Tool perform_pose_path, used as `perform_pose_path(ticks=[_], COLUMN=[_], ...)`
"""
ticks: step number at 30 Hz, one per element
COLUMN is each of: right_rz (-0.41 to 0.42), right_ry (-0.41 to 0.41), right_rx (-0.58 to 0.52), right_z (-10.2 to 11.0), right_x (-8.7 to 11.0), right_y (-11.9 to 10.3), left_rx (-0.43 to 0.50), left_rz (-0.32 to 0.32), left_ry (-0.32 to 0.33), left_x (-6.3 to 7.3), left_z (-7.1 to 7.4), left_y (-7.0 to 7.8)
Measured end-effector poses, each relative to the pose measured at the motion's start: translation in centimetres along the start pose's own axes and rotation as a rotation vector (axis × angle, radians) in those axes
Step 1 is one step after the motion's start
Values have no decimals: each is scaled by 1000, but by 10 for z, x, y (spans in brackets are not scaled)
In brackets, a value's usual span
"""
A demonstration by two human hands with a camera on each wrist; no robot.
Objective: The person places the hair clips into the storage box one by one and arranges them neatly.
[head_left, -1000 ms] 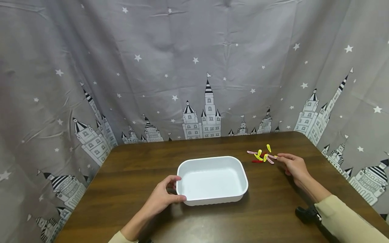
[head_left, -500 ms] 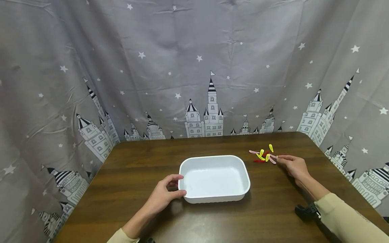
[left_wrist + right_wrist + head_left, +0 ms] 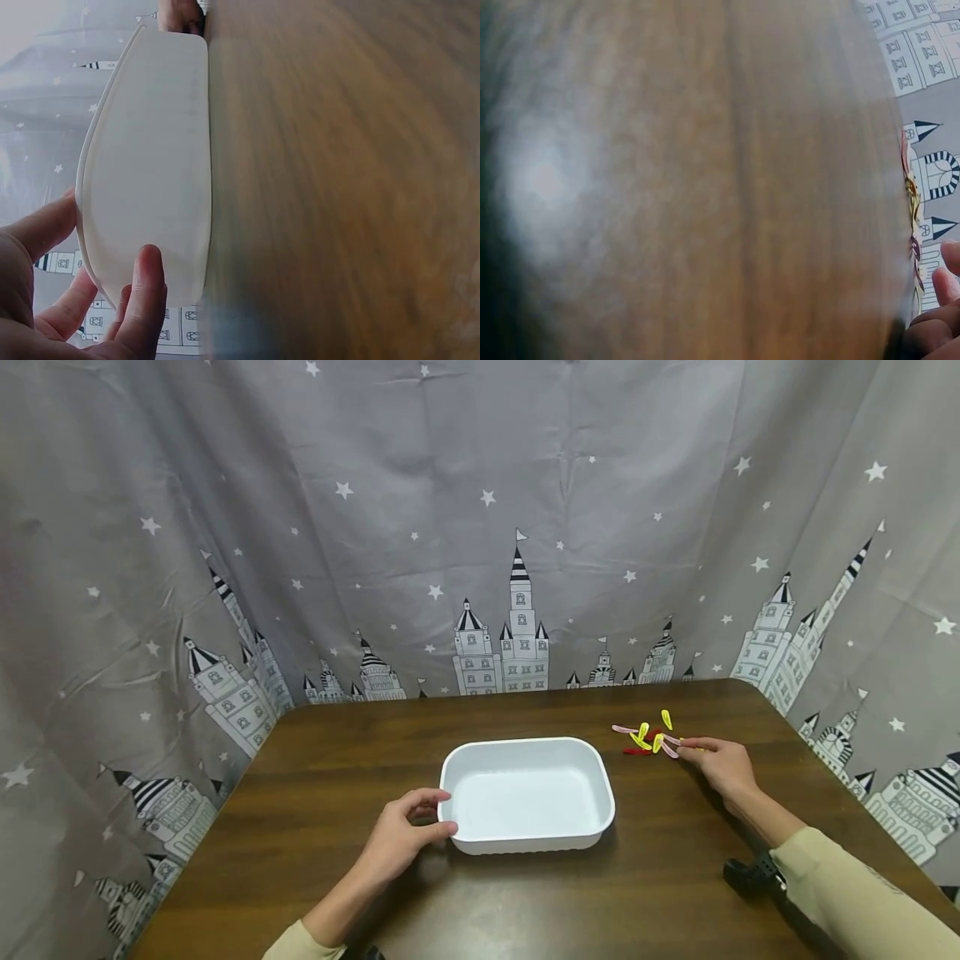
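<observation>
- Head view: my pale right sleeve [image 3: 862,893] reaches in over the brown tabletop [image 3: 570,910], a black device [image 3: 750,875] at the wrist.
- My left hand [image 3: 397,837] grips the white tray [image 3: 532,802] by its left end, thumb and fingers at the rim.
- The white tray sits upright near the middle of the tabletop.
- My right hand [image 3: 727,768] has its fingers at the edge of the small clips [image 3: 657,743]; I can't tell whether they pinch one.
- The clips, yellow, pink and red, lie loosely heaped beyond the tray's right end, one yellow clip [image 3: 667,719] just apart at the back.
- Behind hangs a grey curtain [image 3: 375,527] with stars and castles.
</observation>
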State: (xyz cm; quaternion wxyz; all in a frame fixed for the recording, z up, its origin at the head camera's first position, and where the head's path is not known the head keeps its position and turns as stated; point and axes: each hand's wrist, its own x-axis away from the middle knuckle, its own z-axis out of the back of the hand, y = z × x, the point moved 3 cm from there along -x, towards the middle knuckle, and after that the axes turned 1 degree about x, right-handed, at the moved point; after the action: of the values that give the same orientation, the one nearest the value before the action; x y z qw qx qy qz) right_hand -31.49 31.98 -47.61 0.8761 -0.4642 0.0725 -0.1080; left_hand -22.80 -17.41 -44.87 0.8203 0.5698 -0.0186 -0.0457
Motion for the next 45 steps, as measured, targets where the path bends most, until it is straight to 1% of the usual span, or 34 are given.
perform_pose_path(ticks=[7,13,17,19,25,31,36,39,45], right_rz=[-7,-12,-28,-27,9,-6,9,16,20], right_ry=[-15,-42,-63,-65,-55,-62,-74,-82,-84], right_rx=[33,38,33,39,71,79,96,97,92], right_z=[-1,-4,-5,-5,-5,-5,-6,-6,-5], right_x=[-1,-1,0,0,-1,0,1,1,1], right_y=[-2,-2,-1,-1,-1,-1,-3,-5,-6], left_rx=[-5,27,50,58,83,136,175,185,184], left_rz=[2,28,28,27,29,22,29,40,36], left_ry=[7,7,1,-2,-11,-40,-54,-63,-75], left_x=[-5,-4,-4,-5,-6,-6,-5,-4,-5], left_z=[0,-1,-2,-2,-3,-3,-4,-4,-5], left_y=[3,-1,-3,-4,-7,-6,-6,-8,-7])
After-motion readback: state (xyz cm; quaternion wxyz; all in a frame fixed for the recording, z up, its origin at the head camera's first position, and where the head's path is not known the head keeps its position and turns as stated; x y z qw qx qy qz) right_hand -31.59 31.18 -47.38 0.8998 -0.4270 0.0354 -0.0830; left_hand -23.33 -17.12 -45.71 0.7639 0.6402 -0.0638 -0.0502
